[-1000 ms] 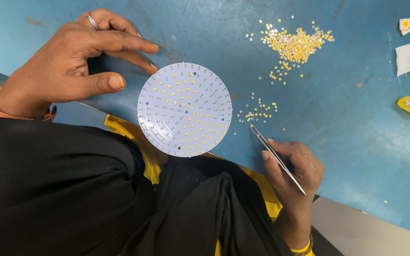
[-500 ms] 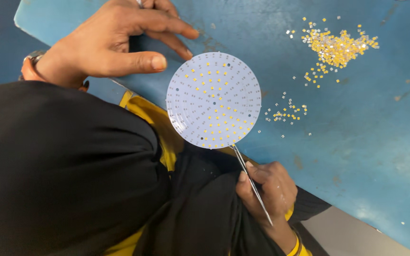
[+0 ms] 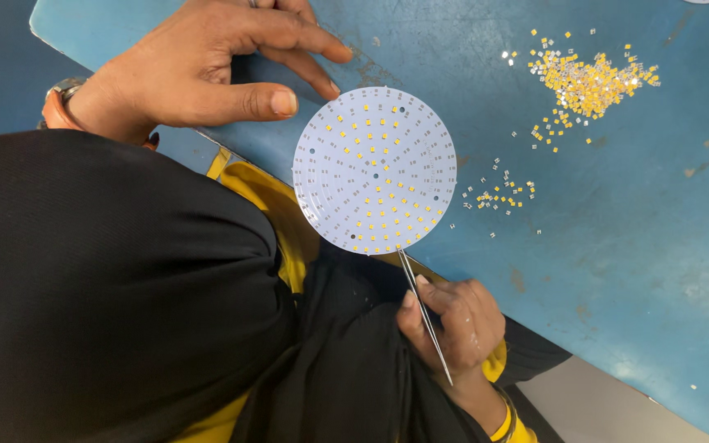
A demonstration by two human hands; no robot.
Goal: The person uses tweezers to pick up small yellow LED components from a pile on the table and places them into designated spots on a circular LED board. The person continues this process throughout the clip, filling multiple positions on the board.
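A round white board (image 3: 375,170) dotted with small yellow chips lies at the near edge of the blue table (image 3: 633,246), partly overhanging it. The right hand (image 3: 453,324) is closed around thin tweezers (image 3: 424,316), whose long axis runs up and slightly left, the tip touching the board's near rim. The left hand (image 3: 207,70) rests loosely curled and holding nothing, thumb just left of the board. Loose chips (image 3: 588,82) lie far right
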